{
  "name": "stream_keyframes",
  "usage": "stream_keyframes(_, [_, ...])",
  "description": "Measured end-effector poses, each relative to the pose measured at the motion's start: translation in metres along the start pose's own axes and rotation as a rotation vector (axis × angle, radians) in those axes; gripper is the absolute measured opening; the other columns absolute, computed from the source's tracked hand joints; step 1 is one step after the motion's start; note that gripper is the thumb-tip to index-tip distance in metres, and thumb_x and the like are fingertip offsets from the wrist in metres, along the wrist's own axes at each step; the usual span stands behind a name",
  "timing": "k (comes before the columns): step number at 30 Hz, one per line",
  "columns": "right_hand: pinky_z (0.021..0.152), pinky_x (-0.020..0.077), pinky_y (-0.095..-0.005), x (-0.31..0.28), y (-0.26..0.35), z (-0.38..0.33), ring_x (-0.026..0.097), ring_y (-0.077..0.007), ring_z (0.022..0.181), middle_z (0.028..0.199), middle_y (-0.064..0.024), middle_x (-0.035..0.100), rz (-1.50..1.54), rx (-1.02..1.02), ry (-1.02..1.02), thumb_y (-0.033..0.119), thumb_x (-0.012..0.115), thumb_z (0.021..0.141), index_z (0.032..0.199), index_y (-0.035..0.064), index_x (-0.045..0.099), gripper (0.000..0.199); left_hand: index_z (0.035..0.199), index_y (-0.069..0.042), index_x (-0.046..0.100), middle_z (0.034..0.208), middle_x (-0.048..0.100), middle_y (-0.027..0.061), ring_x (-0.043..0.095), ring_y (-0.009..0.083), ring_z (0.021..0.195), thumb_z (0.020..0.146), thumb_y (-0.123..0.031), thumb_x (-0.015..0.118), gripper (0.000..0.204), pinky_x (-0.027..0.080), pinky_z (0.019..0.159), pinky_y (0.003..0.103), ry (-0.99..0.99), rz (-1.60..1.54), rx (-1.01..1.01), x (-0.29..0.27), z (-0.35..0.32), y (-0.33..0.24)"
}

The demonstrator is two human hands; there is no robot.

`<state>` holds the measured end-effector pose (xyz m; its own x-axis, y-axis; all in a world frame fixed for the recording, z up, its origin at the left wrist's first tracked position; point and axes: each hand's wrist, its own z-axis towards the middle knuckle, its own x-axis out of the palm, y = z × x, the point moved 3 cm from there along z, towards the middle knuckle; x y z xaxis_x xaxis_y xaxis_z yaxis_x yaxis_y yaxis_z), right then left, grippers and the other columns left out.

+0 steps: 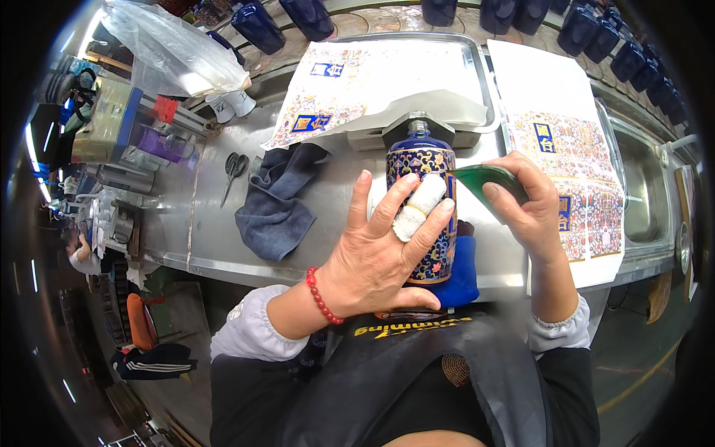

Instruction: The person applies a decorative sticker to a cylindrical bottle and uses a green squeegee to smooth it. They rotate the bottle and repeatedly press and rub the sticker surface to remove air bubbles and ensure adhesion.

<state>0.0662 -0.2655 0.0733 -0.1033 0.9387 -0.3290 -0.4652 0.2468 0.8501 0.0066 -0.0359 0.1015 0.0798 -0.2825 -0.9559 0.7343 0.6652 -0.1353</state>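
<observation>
Bottle (421, 208): steadied under the clamped left hand (376, 253).
Scraper (488, 181): pinched in the right hand (529, 208), its edge pressed against the bottle's decal.

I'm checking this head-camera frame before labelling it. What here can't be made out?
- Head view: most of the patterned blue bottle is covered by the left hand.
- The green scraper in the right hand is partly hidden by its fingers.
- What lies under the bottle on the blue cloth is hidden.
- The dark bottles along the top edge are cut off.
</observation>
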Motion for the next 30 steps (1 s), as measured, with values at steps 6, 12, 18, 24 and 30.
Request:
stream_keyframes(6, [0.069, 0.0483, -0.0274, -0.002, 0.008, 0.001, 0.062, -0.0144, 0.078, 0.087, -0.0072, 0.066, -0.034, -0.01, 0.003, 0.002, 0.071, 0.087, 0.106, -0.0004, 0.071, 0.02, 0.146, -0.007, 0.054, 0.141, 0.061, 0.0104, 0.042, 0.0339, 0.136, 0.086, -0.083, 0.046, 0.097, -0.001, 0.124, 0.061, -0.116, 0.094, -0.026, 0.0, 0.009, 0.019])
stream_keyframes(12, [0.068, 0.0472, -0.0273, -0.009, 0.005, -0.007, 0.062, -0.0146, 0.077, 0.086, -0.0078, 0.065, -0.044, 0.005, -0.026, 0.001, 0.071, 0.086, 0.104, -0.001, 0.071, 0.019, 0.143, -0.007, 0.058, 0.138, 0.063, 0.008, 0.047, 0.0314, 0.13, 0.088, -0.078, 0.048, 0.09, 0.004, 0.124, 0.061, -0.152, 0.11, -0.041, -0.002, 0.006, 0.012])
stream_keyframes(18, [0.069, 0.0456, -0.0263, -0.01, 0.006, -0.013, 0.059, -0.014, 0.078, 0.086, -0.0067, 0.063, -0.05, -0.008, 0.011, -0.001, 0.069, 0.086, 0.105, -0.0022, 0.07, 0.019, 0.144, -0.004, 0.056, 0.138, 0.062, 0.0096, 0.047, 0.0319, 0.129, 0.091, -0.077, 0.047, 0.09, 0.007, 0.123, 0.062, -0.16, 0.116, -0.077, 0.004, 0.0, 0.011])
stream_keyframes(24, [0.073, 0.0468, -0.0328, 0.009, 0.02, 0.013, 0.061, -0.0217, 0.08, 0.089, -0.0072, 0.062, -0.153, -0.224, 0.011, -0.003, 0.074, 0.078, 0.107, 0.0026, 0.071, 0.029, 0.144, -0.002, 0.055, 0.138, 0.058, 0.0188, 0.046, 0.0369, 0.131, 0.089, -0.076, 0.053, 0.093, 0.009, 0.122, 0.065, -0.215, 0.034, -0.167, 0.015, -0.027, -0.015])
stream_keyframes(30, [0.074, 0.0446, -0.0382, 0.02, 0.04, 0.008, 0.057, -0.024, 0.076, 0.083, -0.0036, 0.062, -0.186, -0.594, 0.318, -0.006, 0.084, 0.059, 0.096, 0.0092, 0.074, 0.041, 0.149, -0.002, 0.04, 0.144, 0.051, 0.0233, 0.046, 0.045, 0.134, 0.074, -0.053, 0.086, 0.102, 0.009, 0.12, 0.067, -0.303, -0.026, -0.282, 0.034, -0.033, -0.025])
